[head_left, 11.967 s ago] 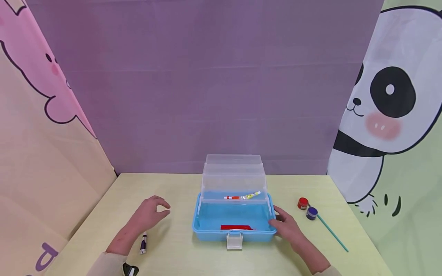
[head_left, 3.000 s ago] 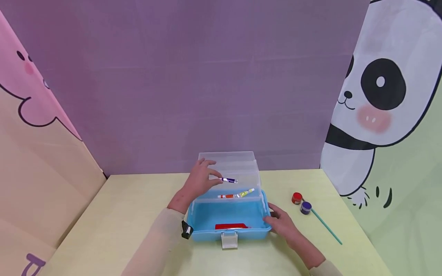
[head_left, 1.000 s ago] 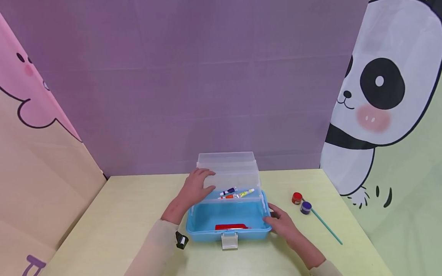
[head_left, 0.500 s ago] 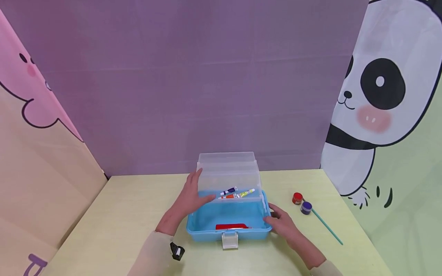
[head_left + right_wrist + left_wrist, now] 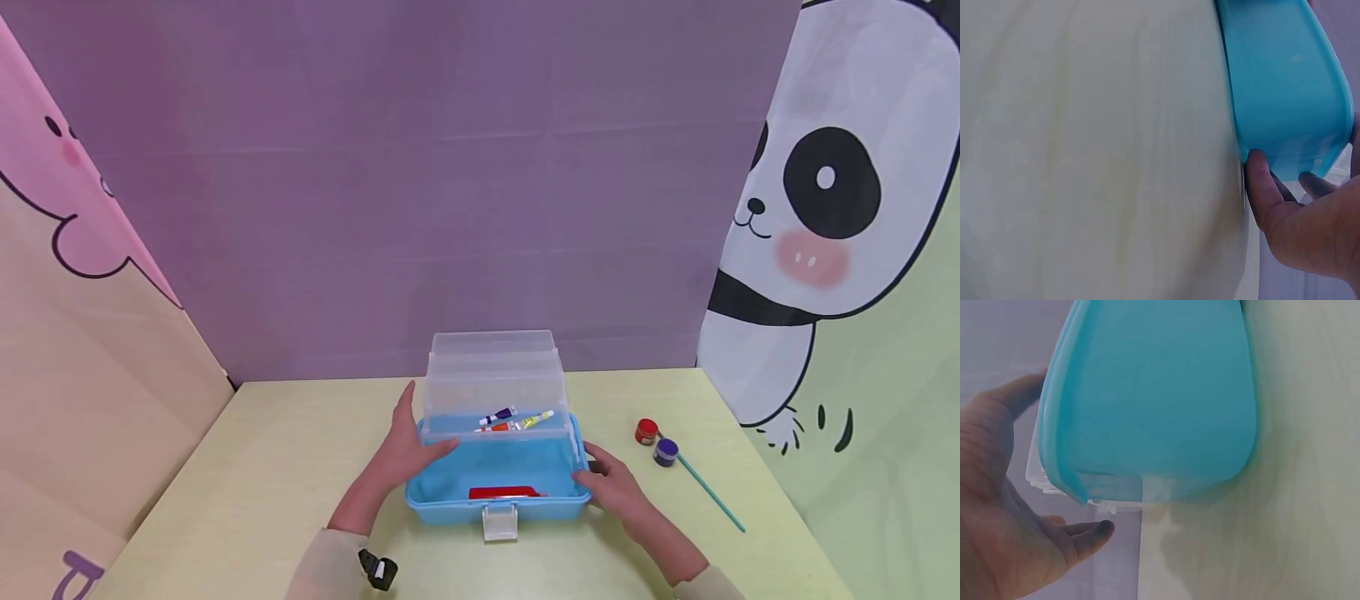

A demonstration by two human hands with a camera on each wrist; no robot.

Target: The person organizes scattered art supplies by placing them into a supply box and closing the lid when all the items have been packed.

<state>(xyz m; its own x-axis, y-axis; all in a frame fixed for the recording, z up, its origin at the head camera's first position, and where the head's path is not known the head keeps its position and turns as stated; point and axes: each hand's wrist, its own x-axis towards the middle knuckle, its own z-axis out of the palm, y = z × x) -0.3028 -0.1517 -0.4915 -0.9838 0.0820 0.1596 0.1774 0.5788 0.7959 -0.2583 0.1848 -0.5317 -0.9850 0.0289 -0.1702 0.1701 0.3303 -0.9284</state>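
Observation:
A blue box (image 5: 450,514) stands with its clear lid (image 5: 491,367) raised. A purple tube (image 5: 498,415), an orange tube (image 5: 498,427) and a yellow tube (image 5: 538,419) lie in its rear upper part, and a long red object (image 5: 502,492) inside the front. My left hand (image 5: 399,457) is spread at the box's left end, thumb over the rim; in the left wrist view that hand (image 5: 1016,531) is beside the blue wall (image 5: 1160,381), holding nothing. My right hand (image 5: 615,487) grips the right end; in the right wrist view its fingers (image 5: 1260,181) touch the side (image 5: 1291,81).
A red-lidded jar (image 5: 646,431), a purple-lidded jar (image 5: 665,452) and a teal stick (image 5: 712,495) lie right of the box on the pale table (image 5: 262,467). A purple backdrop (image 5: 375,208) rises behind, with printed side panels left and right.
The purple tube, on the table earlier and then pinched in my left hand, now lies beside the others. My emptied left hand has moved down and left to the box's end; the right stays.

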